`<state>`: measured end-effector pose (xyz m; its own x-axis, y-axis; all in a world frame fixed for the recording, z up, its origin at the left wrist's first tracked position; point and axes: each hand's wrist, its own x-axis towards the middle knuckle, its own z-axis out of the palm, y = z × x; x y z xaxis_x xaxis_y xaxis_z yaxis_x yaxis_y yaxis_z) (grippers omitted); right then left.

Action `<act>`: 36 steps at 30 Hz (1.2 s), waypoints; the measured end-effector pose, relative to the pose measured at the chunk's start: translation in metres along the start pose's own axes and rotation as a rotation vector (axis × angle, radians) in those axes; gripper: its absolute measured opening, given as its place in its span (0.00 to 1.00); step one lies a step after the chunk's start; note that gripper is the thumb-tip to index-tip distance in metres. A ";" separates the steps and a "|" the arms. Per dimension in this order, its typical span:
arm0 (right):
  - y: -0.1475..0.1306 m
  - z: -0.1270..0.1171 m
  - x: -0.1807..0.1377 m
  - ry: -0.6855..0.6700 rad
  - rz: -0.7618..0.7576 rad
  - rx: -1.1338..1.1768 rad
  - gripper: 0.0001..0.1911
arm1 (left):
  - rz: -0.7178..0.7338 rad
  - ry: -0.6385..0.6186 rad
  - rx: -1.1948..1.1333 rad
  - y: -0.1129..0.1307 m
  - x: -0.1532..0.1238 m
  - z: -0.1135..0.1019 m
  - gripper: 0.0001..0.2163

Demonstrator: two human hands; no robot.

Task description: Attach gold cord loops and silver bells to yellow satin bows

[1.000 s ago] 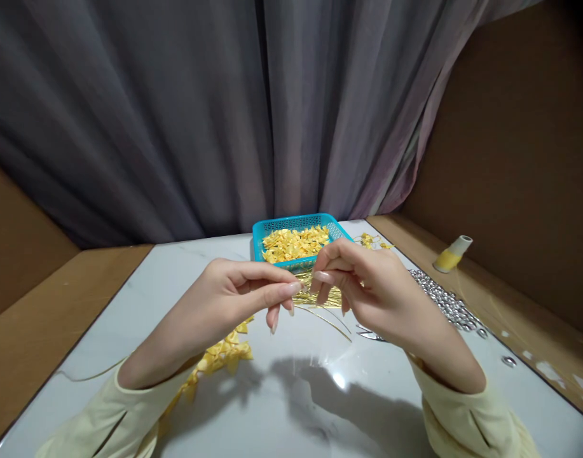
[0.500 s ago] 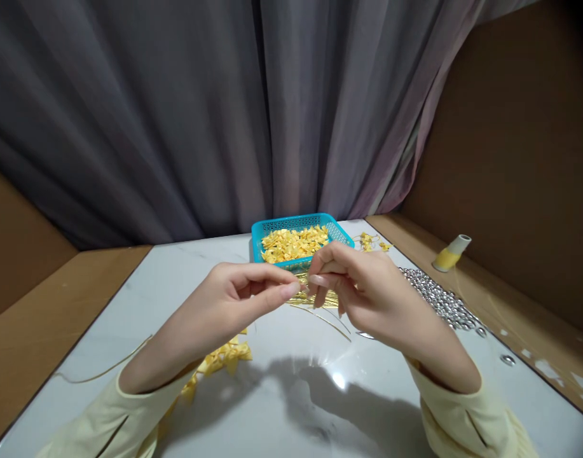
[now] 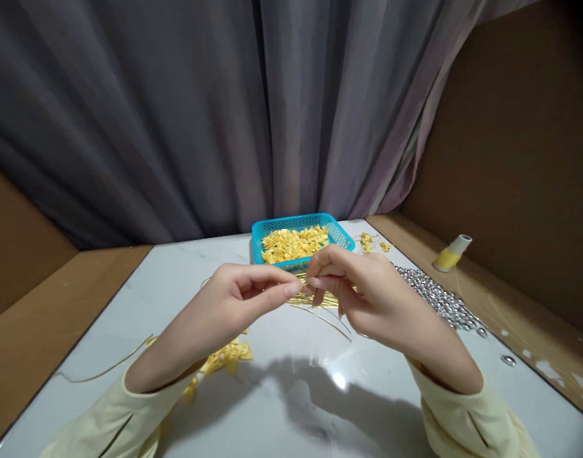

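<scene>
So both hands, left (image 3: 238, 296) and right (image 3: 355, 286), are in a thumb-and-finger pinch on some thin bit (image 3: 303, 285) too tiny to make out, and the tips have crept closer together, so I'd say it's close-up fingertip work now. Yellow bows (image 3: 231, 356) lie by the left forearm, with gold wires (image 3: 329, 300) and the basket (image 3: 257, 249) just beyond.

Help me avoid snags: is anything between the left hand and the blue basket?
Only low down: gold strands lie in front of the basket's near side. Above them, nothing visible stands between the left hand and the basket; the right hand is close beside.
</scene>
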<state>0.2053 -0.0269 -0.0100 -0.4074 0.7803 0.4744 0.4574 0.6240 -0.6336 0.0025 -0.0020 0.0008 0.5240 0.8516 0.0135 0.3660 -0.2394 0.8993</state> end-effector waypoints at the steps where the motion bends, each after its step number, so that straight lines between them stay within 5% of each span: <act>1: 0.000 -0.001 0.000 -0.004 0.001 -0.009 0.12 | 0.001 0.000 -0.003 -0.001 0.000 0.000 0.09; 11: -0.003 -0.004 0.000 -0.051 -0.019 -0.014 0.04 | -0.018 0.012 0.034 0.002 0.002 0.001 0.09; 36: 0.000 -0.003 -0.001 -0.076 -0.053 -0.098 0.05 | 0.019 -0.029 0.185 -0.002 0.002 -0.001 0.12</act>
<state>0.2083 -0.0275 -0.0086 -0.4905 0.7430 0.4554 0.5071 0.6683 -0.5442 0.0024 0.0006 -0.0008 0.5530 0.8331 0.0153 0.4897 -0.3397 0.8030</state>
